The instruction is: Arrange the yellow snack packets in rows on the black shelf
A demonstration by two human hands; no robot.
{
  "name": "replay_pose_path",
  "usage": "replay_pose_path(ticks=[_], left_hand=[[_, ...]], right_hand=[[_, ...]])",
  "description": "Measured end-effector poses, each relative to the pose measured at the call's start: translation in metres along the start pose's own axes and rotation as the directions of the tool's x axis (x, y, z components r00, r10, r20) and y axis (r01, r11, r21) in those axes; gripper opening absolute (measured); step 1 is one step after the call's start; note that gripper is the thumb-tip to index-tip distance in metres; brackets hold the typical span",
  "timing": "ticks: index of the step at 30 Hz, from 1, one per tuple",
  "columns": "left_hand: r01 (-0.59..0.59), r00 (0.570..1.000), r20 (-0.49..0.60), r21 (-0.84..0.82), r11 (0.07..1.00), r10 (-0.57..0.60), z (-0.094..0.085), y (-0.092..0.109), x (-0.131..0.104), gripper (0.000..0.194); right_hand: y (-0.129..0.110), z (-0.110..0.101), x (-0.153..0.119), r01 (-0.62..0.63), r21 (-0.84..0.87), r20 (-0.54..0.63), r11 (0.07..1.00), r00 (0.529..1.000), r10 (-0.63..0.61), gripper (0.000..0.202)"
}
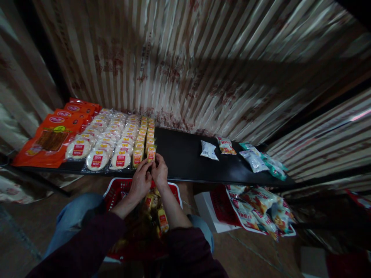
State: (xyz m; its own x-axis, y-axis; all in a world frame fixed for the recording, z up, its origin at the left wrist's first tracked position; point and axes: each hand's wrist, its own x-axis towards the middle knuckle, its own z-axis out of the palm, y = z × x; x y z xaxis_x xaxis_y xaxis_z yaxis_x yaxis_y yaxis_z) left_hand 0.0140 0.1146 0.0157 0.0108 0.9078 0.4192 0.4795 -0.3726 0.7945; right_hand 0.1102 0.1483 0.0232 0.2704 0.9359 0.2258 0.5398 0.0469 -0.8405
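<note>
My left hand (142, 179) and my right hand (159, 170) meet at the front edge of a black shelf (185, 154). Their fingers close round the lower end of a small yellow packet (151, 153), the front one in its row. Beside it on the left runs another row of yellow packets (138, 155). Further left lie rows of round white crackers (97, 159) in clear wrappers with red labels. Below my hands, a red basket (116, 188) with a white rim holds loose yellow packets (162, 220).
Orange bags (46, 135) lie at the shelf's left end. White, red and green snack bags (226, 146) sit on its right part. A second basket (226, 204) full of snack bags stands below right. Striped curtain (174, 69) hangs behind.
</note>
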Motion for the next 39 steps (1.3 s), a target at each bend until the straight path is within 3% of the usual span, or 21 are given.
replay_pose_path(ticks=[12,16,20,25,32,39], left_hand=[[-0.006,1.0,0.007,0.023,1.0,0.005,0.005,-0.005,0.007,0.047],[-0.086,0.996,-0.015,0.057,0.995,0.087,0.001,-0.006,0.002,0.046],[-0.238,0.969,-0.025,0.17,0.956,0.245,-0.013,-0.006,-0.007,0.044],[-0.253,0.96,-0.021,0.351,0.902,0.278,-0.025,-0.004,-0.015,0.044],[-0.214,0.976,0.058,0.418,0.883,0.21,-0.019,-0.011,-0.003,0.056],[-0.242,0.969,0.083,0.477,0.845,0.231,-0.018,-0.017,0.006,0.057]], right_hand=[[0.002,0.003,0.007,0.038,-0.104,0.012,0.994,0.999,-0.037,0.024],[0.002,0.004,0.008,0.058,-0.12,-0.009,0.991,0.998,-0.06,0.02],[0.003,0.003,0.009,0.063,-0.08,0.001,0.995,0.998,-0.063,0.019],[0.0,0.0,0.009,0.058,-0.108,0.006,0.992,0.998,-0.058,0.03],[-0.008,0.004,0.016,-0.002,-0.06,0.018,0.998,1.0,0.003,0.053],[-0.021,0.019,0.028,-0.123,0.066,0.057,0.99,0.991,0.12,0.06]])
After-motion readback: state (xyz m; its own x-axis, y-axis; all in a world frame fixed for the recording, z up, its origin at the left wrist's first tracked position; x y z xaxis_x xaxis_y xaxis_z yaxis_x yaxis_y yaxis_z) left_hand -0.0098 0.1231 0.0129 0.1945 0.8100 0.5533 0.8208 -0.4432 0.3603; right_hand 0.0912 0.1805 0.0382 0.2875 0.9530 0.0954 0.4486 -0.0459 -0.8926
